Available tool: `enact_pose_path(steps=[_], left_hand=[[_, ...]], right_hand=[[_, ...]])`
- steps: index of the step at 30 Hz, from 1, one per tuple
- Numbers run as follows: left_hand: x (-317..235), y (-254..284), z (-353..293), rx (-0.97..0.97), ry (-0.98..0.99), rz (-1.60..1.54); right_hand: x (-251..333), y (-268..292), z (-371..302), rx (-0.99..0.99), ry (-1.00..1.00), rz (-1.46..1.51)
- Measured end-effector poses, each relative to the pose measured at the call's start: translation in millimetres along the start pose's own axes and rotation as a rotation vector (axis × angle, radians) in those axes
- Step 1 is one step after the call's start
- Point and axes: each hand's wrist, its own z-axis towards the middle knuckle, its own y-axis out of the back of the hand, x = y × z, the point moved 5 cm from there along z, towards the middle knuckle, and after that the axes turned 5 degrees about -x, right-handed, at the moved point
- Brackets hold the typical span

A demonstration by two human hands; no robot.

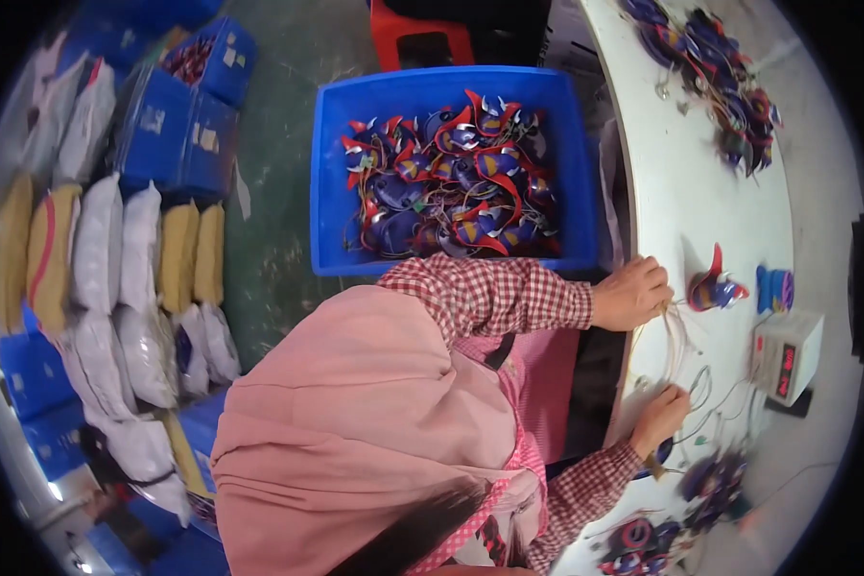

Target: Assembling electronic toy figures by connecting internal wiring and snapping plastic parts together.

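Observation:
My left hand (633, 294) is at the near edge of the white table, its fingers pinched together on thin pale wires (679, 338). Those wires trail over the tabletop towards my right hand (660, 420). The fingers of my right hand are closed too, but what is between them is too small to make out. Just beyond my left hand is a small purple-blue toy part (715, 291) with a red curved piece. A thin dark cable (704, 389) loops beside the right fingertips.
A blue bin (319, 182) holds many wired purple and red toy parts. More lie in piles at the table's upper (729, 91) and lower (715, 485) ends. A white meter box (787, 355) with a red display stands beyond my hands. Sacks (96, 254) and blue crates (177, 134) are stacked left.

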Motion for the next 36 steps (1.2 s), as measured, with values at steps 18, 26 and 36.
enact_pose_path(steps=[18, 26, 36], left_hand=[[9.3, 10.4, 7.0, 0.085, 0.044, -0.025], [10.8, 1.9, 15.7, 0.323, 0.035, -0.014], [130.1, 132.9, -109.1, -0.002, 0.388, 0.514]], right_hand=[[27.2, 6.3, -6.6, 0.177, -0.626, 1.219], [21.2, 9.1, -9.8, 0.006, -0.418, 0.793], [42.4, 24.2, -25.0, -0.239, 0.11, 0.11]])
